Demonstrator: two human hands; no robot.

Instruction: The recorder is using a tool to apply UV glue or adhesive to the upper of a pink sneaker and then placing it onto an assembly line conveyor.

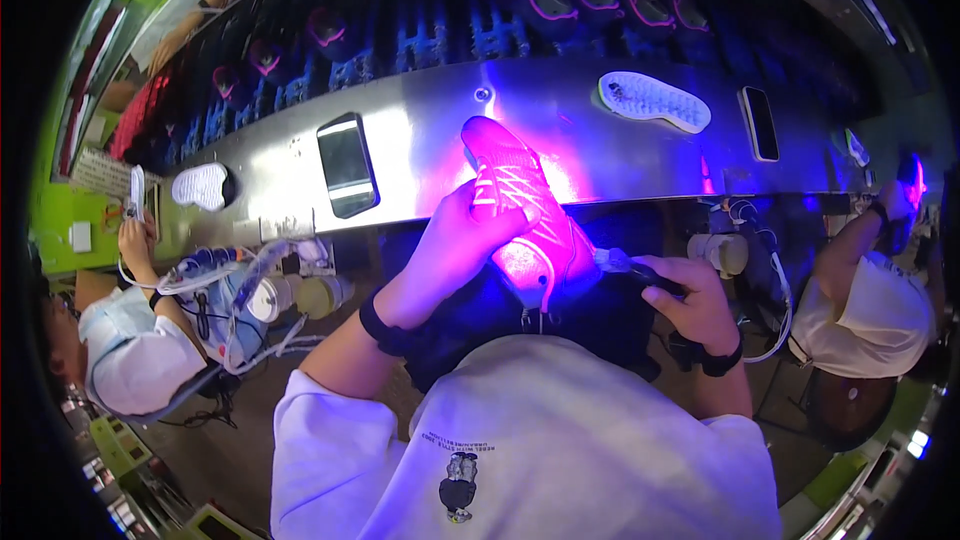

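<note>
A lace-up shoe (545, 225), lit bright pink by a purple-blue lamp glow, is tilted with its toe toward the metal counter and its heel toward me. My left hand (462, 240) grips it by the side, thumb lying across the laces. In my right hand (695, 297) is a dark-handled brush (648, 274). Its pale bristles are at the heel edge of the shoe; whether they touch it I cannot tell. Beyond the shoe, on the counter to the right, lies a white shoe sole (655, 102).
The metal counter (430, 100) holds one phone (348, 165) at left and another phone (760, 124) at right. Behind runs a dark conveyor (440, 40) carrying several shoe parts. Co-workers sit on both sides. Pale containers (725, 252) and hoses hang below the counter edge.
</note>
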